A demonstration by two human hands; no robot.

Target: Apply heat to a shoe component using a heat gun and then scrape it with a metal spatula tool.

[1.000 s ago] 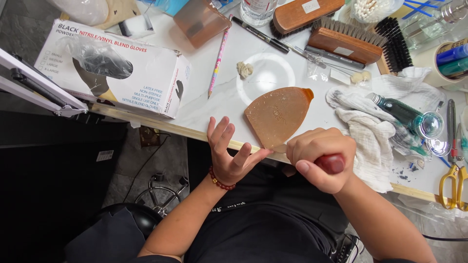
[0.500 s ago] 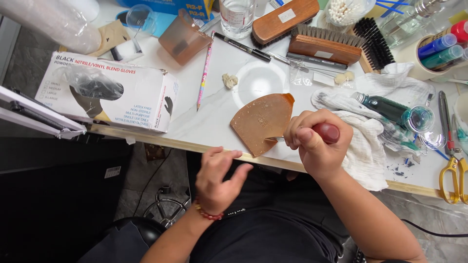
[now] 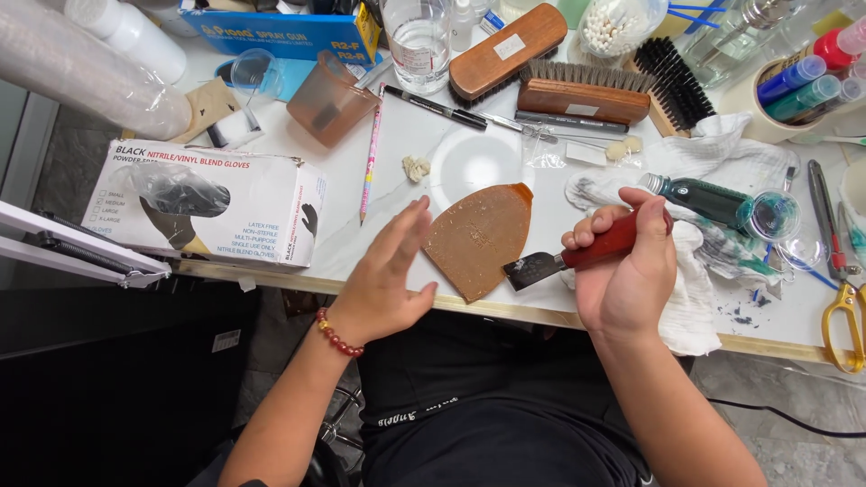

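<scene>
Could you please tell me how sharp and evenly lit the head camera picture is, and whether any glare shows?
Head view: even, bright light, soft shadows; left hand slightly motion-blurred, right hand and sole sharp; mild glare on the white table; wide-angle bend along the edges.

Red bead bracelet [image 3: 338, 333], black top [image 3: 492, 419], bare forearms.

sole piece [image 3: 476, 240] flat on table [image 3: 397, 194] near front edge; left hand [image 3: 383, 280] just left of it | scraper [image 3: 577, 254] in right hand [image 3: 627, 271], blade at sole's right edge | glove box [image 3: 212, 212] far left; brushes [image 3: 541, 68] behind; cloth [image 3: 695, 298] right
</scene>
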